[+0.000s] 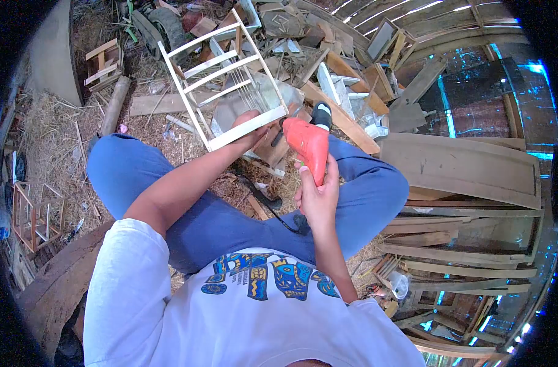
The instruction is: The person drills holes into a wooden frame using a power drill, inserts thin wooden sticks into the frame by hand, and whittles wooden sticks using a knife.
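Observation:
My right hand (pixel 319 194) is wrapped round the handle of an orange-red power drill (pixel 306 144). The drill's front end points up and left, close to the lower right corner of a white wooden frame (pixel 223 136) with several crossbars. My left hand (pixel 249 127) grips the frame's near rail, with some fingers hidden behind the wood. The frame leans away from me, tilted, between my legs and the scrap pile. A black cord (pixel 279 220) runs below the drill across my lap.
Scrap boards and broken wood (pixel 346 125) lie ahead and right. A large panel (pixel 462 168) and stacked planks (pixel 468 263) fill the right side. Small wooden frames (pixel 37 217) stand at left. A log (pixel 115 104) lies near my left knee on straw-covered ground.

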A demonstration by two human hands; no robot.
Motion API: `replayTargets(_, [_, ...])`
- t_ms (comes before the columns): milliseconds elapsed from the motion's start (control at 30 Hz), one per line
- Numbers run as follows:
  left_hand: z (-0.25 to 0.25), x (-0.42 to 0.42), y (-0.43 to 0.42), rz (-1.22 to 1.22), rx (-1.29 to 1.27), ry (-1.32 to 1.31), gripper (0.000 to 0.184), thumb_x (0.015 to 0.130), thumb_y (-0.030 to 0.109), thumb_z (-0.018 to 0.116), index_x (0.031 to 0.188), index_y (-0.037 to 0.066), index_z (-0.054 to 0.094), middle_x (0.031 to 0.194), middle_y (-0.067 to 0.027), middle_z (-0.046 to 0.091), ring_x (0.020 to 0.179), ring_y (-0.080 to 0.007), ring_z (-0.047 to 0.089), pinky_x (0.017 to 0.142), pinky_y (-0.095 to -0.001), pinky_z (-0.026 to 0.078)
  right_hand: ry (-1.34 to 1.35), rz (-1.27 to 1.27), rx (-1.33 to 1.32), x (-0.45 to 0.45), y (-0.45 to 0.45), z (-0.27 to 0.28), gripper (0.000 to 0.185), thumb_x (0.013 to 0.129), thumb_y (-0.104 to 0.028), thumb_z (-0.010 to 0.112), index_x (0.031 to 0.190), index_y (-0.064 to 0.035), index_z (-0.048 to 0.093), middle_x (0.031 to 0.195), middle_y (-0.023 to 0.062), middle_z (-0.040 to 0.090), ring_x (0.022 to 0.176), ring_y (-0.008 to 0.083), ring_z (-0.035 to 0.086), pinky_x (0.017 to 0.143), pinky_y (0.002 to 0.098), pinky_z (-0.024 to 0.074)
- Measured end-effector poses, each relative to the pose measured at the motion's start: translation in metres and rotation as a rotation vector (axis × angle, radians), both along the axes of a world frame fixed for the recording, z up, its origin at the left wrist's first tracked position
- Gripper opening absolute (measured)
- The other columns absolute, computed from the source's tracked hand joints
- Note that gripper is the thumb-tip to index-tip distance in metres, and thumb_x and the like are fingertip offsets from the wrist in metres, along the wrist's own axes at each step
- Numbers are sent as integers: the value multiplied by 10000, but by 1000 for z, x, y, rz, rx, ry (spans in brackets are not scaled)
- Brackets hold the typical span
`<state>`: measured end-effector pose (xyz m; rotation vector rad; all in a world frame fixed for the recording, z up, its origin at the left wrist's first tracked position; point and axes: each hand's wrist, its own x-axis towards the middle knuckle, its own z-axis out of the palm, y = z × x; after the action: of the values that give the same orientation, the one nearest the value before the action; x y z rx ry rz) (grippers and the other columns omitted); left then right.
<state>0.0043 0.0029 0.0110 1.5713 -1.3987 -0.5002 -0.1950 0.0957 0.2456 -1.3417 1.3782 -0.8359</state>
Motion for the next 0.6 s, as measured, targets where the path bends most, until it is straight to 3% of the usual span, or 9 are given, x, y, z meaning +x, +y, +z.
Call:
replayTargets(133, [-1, -2, 0, 30, 66, -3, 308, 821, 262, 830, 865, 43, 618, 868, -194, 655, 858, -428, 647, 749, -484, 530, -15, 5, 10, 1, 0, -2, 566, 979, -77, 667, 1466, -35, 382, 870, 76, 644, 477, 93, 543, 405, 251, 438])
replayTargets(300, [2, -7, 5, 18, 157, -95, 280, 884, 236, 765, 986, 64, 569, 892, -195, 658, 887, -425, 658, 759, -485, 539, -26, -5, 20, 2, 0, -4, 600, 972, -70, 671, 1483, -30, 359, 862, 81, 644, 478, 95, 543, 401, 258, 434])
replayTargets(333, [-17, -8, 0, 17, 158, -95, 280, 884, 236, 765, 986, 64, 569, 892, -195, 658, 887, -425, 658, 759, -485, 539, -22, 0, 19, 3, 0, -5, 598, 975, -65, 664, 1486, -31, 355, 868, 82, 643, 470, 91, 536, 393, 254, 425])
replayTargets(400, [-58, -11, -13, -73, 131, 205, 271, 910, 232, 735, 1023, 73, 547, 886, -197, 660, 880, -431, 662, 754, -495, 540, -17, 5, 17, 3, 0, -3, 596, 977, -61, 657, 1489, -32, 352, 874, 83, 643, 462, 87, 529, 385, 251, 415])
replayTargets(500, [-67, -17, -14, -61, 129, 483, 252, 926, 233, 715, 1029, 79, 544, 882, -203, 671, 869, -442, 666, 747, -512, 539, 3, 24, 52, 1, -3, -5, 606, 979, -78, 655, 1496, -24, 344, 932, 107, 652, 546, 122, 584, 462, 271, 460])
replayTargets(533, [-57, -18, -12, -47, 130, 543, 247, 928, 234, 712, 1027, 80, 546, 881, -204, 675, 866, -445, 667, 745, -516, 538, 102, 51, -34, -1, -5, -12, 598, 974, -90, 657, 1483, -13, 350, 986, 143, 657, 648, 185, 637, 564, 311, 501])
replayTargets(600, [-41, -15, -7, -9, 75, 326, 243, 940, 245, 707, 1016, 76, 550, 880, -212, 684, 857, -453, 669, 741, -531, 535, 204, 79, -120, -3, -7, -17, 592, 970, -102, 658, 1470, -1, 356, 1040, 178, 662, 751, 248, 690, 665, 352, 543])
